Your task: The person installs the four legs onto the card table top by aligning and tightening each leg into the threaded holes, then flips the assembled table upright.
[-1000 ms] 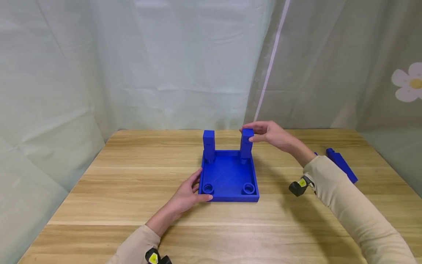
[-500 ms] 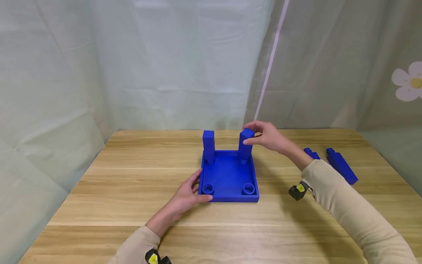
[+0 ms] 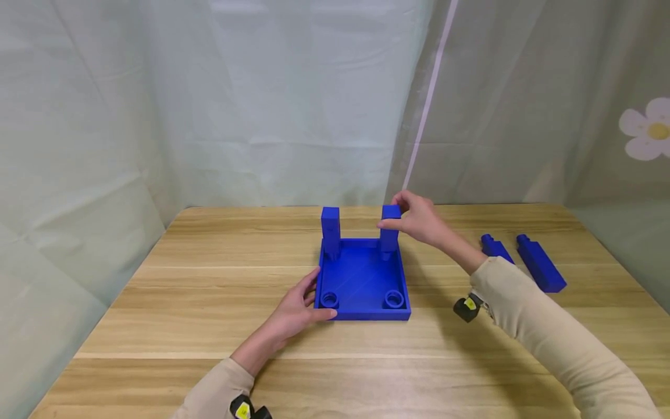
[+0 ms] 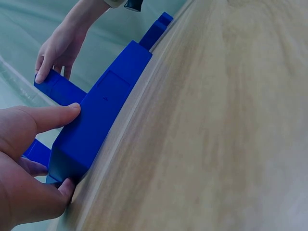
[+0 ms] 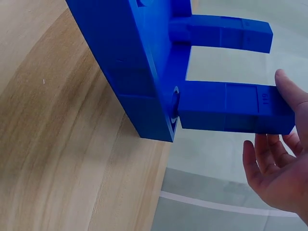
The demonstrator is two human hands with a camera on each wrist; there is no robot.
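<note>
Over the last second the right hand (image 3: 419, 221) has turned the far-right post (image 3: 389, 230) in its socket: half a second ago the post stood skewed, and now its faces line up square with the blue tray (image 3: 362, 314) and match the far-left post (image 3: 331, 230), which suggests it is seated or nearly so. The hand has slid down from a pinch at the post's top; its fingers (image 5: 262, 166) lie mostly straight, and the thumb tip (image 5: 288, 89) touches the post's end face, so the hold looks loose rather than a firm grip. The left hand (image 3: 295, 308) has not moved: its thumb and fingers pinch the tray's near-left corner and steady it on the wooden surface (image 3: 209, 279). The 2 near sockets, at left (image 3: 329, 299) and at right (image 3: 394, 299), are empty, and 2 spare posts (image 3: 539, 262) lie well apart on the right. Small raised characters near the end of the held post read roughly "119" in the right wrist view; no other writing is legible.
</note>
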